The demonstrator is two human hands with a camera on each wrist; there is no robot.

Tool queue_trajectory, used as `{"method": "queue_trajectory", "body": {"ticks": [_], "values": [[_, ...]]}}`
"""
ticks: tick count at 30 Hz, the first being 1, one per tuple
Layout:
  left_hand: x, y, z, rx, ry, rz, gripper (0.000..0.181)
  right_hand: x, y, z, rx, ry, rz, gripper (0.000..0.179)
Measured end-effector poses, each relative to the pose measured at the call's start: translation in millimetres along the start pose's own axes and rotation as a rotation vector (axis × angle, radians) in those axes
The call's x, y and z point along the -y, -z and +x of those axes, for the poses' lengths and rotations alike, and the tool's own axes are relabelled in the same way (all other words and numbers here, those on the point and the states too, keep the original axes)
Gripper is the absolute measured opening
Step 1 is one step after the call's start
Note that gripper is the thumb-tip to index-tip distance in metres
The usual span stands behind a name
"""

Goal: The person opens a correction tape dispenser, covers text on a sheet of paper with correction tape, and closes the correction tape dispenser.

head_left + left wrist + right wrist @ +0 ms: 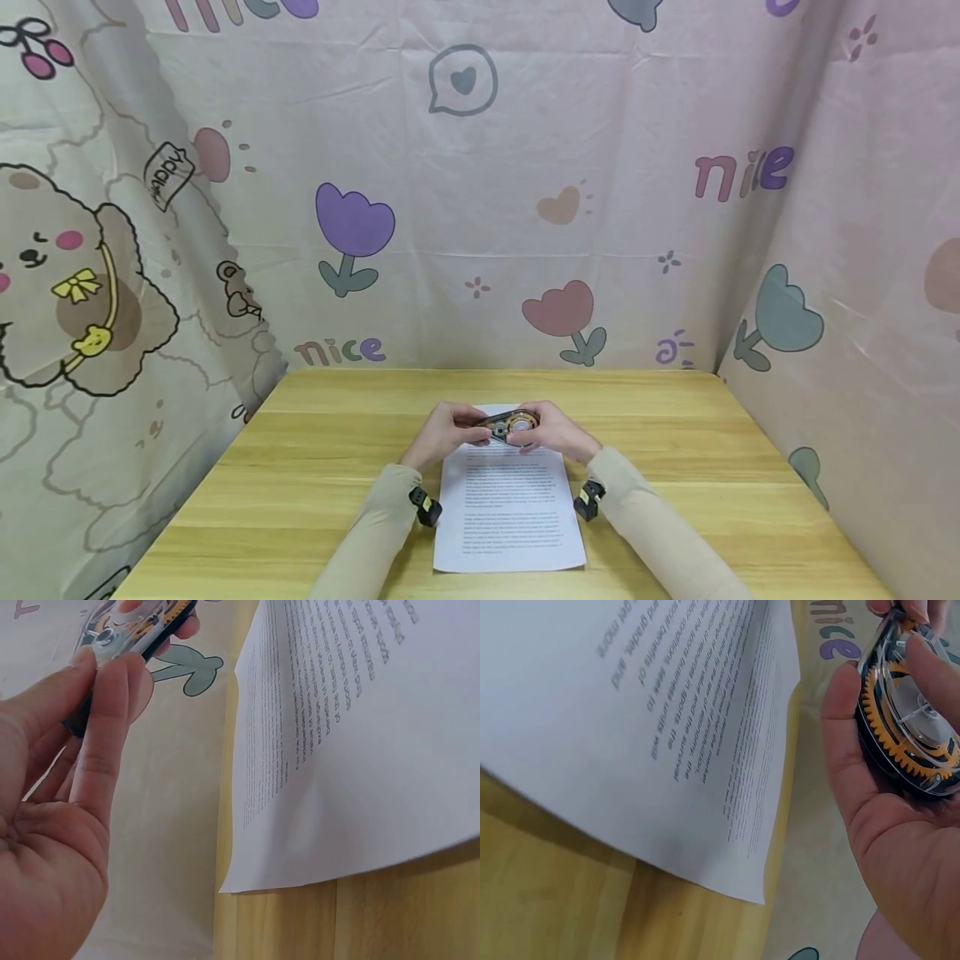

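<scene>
A correction tape (pixel 500 427) with a clear cover is held in both hands over the top of a printed sheet of paper (pixel 512 517). My left hand (pixel 442 435) pinches its narrow end between thumb and fingers. Round the wider end, my right hand (pixel 557 431) curls its fingers, with the thumb on the clear face. An orange toothed wheel (pixel 889 720) and a white spool show through the cover in the right wrist view. The sheet lies on the table below the hands, its lines of text running down most of the page.
The wooden table (pixel 300 500) reaches back to a patterned curtain (pixel 465 208), which also hangs along the left and right sides. Small black cameras (pixel 427 506) sit on both wrists, close to the paper's side edges. Light sleeves cover the forearms.
</scene>
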State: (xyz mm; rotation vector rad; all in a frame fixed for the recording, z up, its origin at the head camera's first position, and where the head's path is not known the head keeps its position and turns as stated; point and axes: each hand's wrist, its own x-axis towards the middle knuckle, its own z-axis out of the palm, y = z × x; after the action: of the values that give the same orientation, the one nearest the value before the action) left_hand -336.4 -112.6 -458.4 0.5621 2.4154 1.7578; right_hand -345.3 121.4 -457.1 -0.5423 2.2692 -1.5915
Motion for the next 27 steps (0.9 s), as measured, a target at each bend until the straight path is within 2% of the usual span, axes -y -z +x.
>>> {"method": "queue_trajectory", "body": {"ticks": [7,15,19,24,27], "values": [[-0.7,2.4,-1.1,-0.017,-0.012,0.013,0.027,-0.6,-4.2,2.6,0.002,0.015,0.009,0.045],[-7.6,4.1,0.5,-0.144,-0.014,-0.018,0.032,1.6,-7.9,5.8,-0.004,0.031,-0.039,0.033],[-10.2,2.2,2.1,-0.187,-0.037,0.018,0.035,3.2,-12.3,8.7,-0.013,0.056,-0.022,0.032],[-11.5,-2.5,3.4,-0.183,-0.071,0.07,0.048,5.8,-22.0,11.9,0.019,0.092,0.077,0.035],[-9.8,-2.7,3.2,-0.19,-0.096,0.135,0.051,7.1,-26.8,12.8,0.039,0.095,0.087,0.035]]}}
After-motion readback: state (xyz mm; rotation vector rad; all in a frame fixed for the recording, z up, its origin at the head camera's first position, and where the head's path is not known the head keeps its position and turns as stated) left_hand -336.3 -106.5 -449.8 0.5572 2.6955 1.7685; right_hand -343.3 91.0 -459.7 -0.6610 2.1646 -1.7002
